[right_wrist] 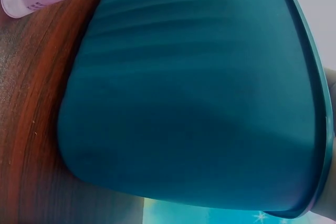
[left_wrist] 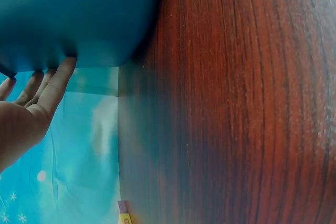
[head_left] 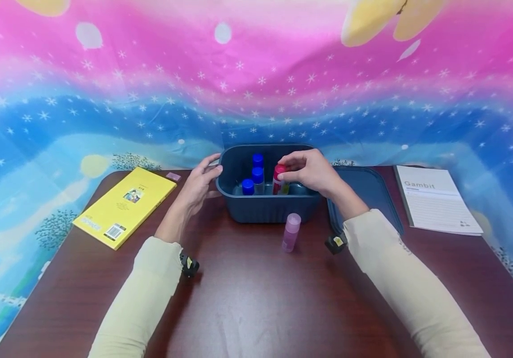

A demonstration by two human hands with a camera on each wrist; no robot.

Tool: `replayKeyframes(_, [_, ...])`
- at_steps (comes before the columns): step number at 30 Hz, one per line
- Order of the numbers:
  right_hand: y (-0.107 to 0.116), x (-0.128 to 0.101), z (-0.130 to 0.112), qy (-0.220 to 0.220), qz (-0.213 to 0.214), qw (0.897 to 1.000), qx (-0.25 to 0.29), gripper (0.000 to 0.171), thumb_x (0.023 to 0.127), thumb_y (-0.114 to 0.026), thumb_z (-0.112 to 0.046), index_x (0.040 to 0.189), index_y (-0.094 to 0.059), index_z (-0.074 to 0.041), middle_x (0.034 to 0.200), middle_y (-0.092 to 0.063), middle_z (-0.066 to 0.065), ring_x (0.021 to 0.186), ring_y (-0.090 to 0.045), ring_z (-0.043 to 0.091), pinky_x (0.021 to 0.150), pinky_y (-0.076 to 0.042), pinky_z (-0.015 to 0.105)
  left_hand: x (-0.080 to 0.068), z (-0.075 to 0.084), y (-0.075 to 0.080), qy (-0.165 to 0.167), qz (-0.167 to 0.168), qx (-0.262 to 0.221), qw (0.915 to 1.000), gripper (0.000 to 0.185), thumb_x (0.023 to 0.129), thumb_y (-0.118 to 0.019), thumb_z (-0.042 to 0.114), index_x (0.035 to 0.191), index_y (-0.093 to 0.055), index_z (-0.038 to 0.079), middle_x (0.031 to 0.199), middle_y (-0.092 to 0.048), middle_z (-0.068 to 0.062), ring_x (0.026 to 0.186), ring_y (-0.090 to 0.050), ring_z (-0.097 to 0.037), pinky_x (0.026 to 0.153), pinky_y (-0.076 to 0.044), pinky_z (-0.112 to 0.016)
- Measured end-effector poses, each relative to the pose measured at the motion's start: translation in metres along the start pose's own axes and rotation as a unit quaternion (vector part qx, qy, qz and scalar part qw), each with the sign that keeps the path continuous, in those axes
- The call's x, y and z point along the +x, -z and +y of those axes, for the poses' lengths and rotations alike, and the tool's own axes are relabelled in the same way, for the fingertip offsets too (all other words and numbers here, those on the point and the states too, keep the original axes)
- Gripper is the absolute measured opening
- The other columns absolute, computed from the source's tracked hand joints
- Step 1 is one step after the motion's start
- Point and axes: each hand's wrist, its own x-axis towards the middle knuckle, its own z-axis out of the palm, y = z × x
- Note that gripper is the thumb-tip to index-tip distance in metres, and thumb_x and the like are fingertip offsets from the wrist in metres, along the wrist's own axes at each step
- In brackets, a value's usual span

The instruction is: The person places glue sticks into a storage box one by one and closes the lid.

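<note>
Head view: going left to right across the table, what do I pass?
Yellow book → left hand on the bin's side → blue bin → right hand holding the red-capped bottle → bin lid → Gambit booklet.

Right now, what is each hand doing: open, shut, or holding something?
Left hand: open, fingers resting against the bin side.
Right hand: pinches the red-capped bottle inside the bin.

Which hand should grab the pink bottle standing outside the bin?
Probably the left hand: it only rests on the dark blue plastic bin, while the right hand grips a red-capped bottle. The pink bottle stands between them.
</note>
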Motion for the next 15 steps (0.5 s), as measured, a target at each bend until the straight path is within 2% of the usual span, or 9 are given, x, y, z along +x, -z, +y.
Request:
replayKeyframes(6, [-0.003,0.0012,-0.0018,-0.025,-0.006,0.999,-0.022,0.035,0.09,-0.079,-0.012,0.123,-0.072,-0.003,0.119,-0.07,0.015,0.113,-0.064,0.029,0.093,-0.054,0.046,0.0006,-0.0016,-0.0001,-0.005,-0.004,-0.001,1.0,0.054,0.108,-0.051,0.025,0.158,-0.034,0.019,0.155,-0.041,-0.014,0.135,-0.049,-0.038,0.103,-0.046,-0.058])
replayKeyframes(15, [-0.0077,0.0031,-0.0055,-0.056,-0.006,0.998,-0.042,0.033,0.09,-0.078,-0.01,0.123,-0.072,-0.006,0.122,-0.07,0.014,0.115,-0.063,0.029,0.093,-0.055,0.044,-0.0011,-0.0036,0.0016,-0.01,-0.004,0.004,0.9999,0.053,0.108,-0.05,0.027,0.159,-0.034,0.021,0.156,-0.04,-0.013,0.136,-0.048,-0.034,0.103,-0.045,-0.058])
